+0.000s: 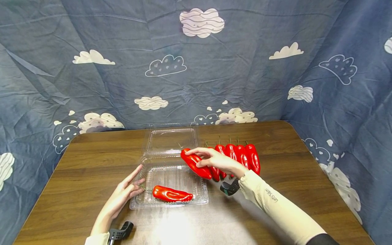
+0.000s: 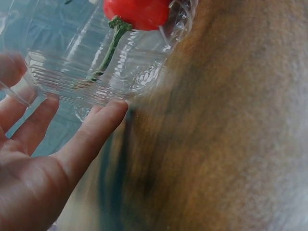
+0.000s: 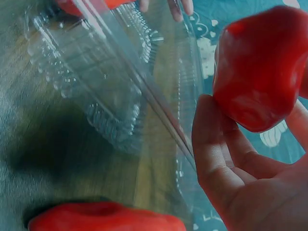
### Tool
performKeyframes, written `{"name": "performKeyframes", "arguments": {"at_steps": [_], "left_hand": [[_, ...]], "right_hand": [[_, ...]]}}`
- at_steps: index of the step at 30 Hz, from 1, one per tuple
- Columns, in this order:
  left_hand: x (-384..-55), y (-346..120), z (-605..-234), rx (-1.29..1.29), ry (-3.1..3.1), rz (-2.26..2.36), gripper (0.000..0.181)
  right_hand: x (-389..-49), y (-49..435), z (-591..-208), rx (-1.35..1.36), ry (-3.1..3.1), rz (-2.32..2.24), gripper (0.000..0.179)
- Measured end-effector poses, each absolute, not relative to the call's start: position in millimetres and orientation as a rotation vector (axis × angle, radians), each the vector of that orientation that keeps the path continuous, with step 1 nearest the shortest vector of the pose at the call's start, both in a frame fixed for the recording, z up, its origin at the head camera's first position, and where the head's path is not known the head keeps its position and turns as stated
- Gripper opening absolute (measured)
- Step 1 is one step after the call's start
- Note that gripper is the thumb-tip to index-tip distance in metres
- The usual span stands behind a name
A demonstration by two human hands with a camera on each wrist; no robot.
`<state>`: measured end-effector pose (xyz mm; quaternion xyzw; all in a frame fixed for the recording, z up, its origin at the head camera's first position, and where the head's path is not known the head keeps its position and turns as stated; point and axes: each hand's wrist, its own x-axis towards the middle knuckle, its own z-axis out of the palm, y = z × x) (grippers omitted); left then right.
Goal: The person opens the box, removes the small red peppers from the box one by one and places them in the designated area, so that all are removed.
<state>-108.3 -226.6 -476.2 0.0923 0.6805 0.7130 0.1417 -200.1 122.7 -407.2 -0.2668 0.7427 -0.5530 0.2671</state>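
Note:
A clear plastic clamshell box (image 1: 202, 200) lies on the table with its lid (image 1: 171, 141) laid back. One red pepper (image 1: 172, 194) with a green stem rests across the front of its base. My left hand (image 1: 122, 192) is at the box's left wall; in the left wrist view its straight fingertips (image 2: 118, 108) touch the ribbed side beside the pepper's stem. My right hand (image 1: 218, 160) grips a second red pepper (image 1: 194, 165) between thumb and fingers, tilted above the box's right side. In the right wrist view that pepper (image 3: 260, 67) appears end-on.
Several red peppers (image 1: 252, 158) lie side by side in a row right of the box, stems toward the back, partly hidden by the right hand. The wooden table (image 1: 92, 163) ends at a blue cloud-printed cloth (image 1: 128, 88) behind and to the sides.

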Motion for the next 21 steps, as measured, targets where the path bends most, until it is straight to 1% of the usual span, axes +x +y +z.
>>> {"name": "performKeyframes", "arguments": {"at_steps": [21], "left_hand": [[-108.8, -227.1, -477.4, 0.274, 1.981, 2.048, 0.069]], "right_hand": [[-198.7, 167.0, -413.7, -0.51, 2.144, -1.574, 0.051]]}}
